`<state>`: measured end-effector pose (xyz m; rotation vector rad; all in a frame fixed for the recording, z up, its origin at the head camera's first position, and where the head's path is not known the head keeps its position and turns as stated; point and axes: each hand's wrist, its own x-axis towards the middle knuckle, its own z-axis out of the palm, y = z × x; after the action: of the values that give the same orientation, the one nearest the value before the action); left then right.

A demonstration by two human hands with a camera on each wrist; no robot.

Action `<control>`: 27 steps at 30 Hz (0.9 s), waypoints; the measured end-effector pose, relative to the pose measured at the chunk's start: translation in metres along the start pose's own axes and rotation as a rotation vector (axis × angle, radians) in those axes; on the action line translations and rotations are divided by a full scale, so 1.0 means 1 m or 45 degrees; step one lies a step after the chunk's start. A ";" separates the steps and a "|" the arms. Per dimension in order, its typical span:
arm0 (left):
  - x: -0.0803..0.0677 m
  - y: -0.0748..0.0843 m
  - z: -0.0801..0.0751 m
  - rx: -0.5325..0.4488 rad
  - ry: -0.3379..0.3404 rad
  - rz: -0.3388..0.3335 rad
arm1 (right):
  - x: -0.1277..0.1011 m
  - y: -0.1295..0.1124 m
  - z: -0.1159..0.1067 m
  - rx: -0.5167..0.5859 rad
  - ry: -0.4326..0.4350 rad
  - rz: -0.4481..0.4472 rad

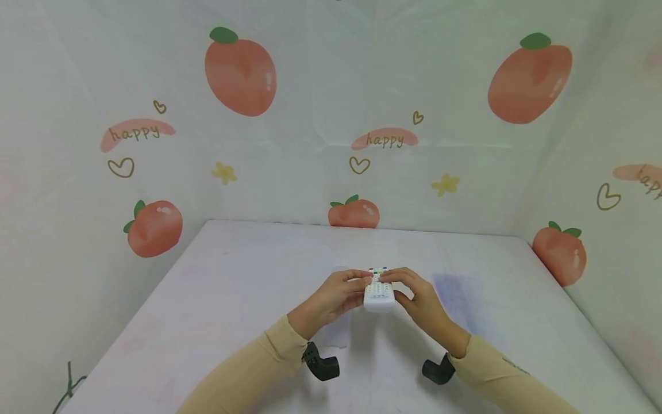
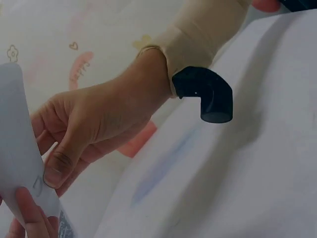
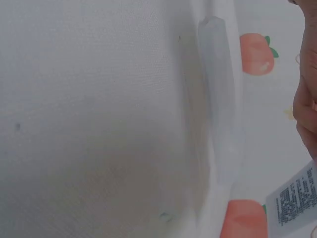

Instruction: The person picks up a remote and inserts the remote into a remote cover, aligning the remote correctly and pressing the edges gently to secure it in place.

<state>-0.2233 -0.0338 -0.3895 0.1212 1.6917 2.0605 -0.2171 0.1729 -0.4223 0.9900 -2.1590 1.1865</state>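
Between the curled fingers of left hand [image 1: 336,298] and right hand [image 1: 420,298], clamped on both sides, white remote [image 1: 379,292] held above table [image 1: 207,299].

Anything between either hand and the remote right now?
No. Both hands already grip the remote: the left hand holds its left edge, the right hand its right edge, fingers curled over the buttons. Nothing visible sits between them and it. The remote is held just above the table.
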 end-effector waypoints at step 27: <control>0.008 -0.010 -0.001 0.564 0.139 0.424 | 0.012 -0.007 0.003 0.702 -0.008 0.984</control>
<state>-0.2282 -0.0305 -0.4009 0.4671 2.3059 1.8997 -0.2193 0.1634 -0.4119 0.3018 -2.3370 2.2130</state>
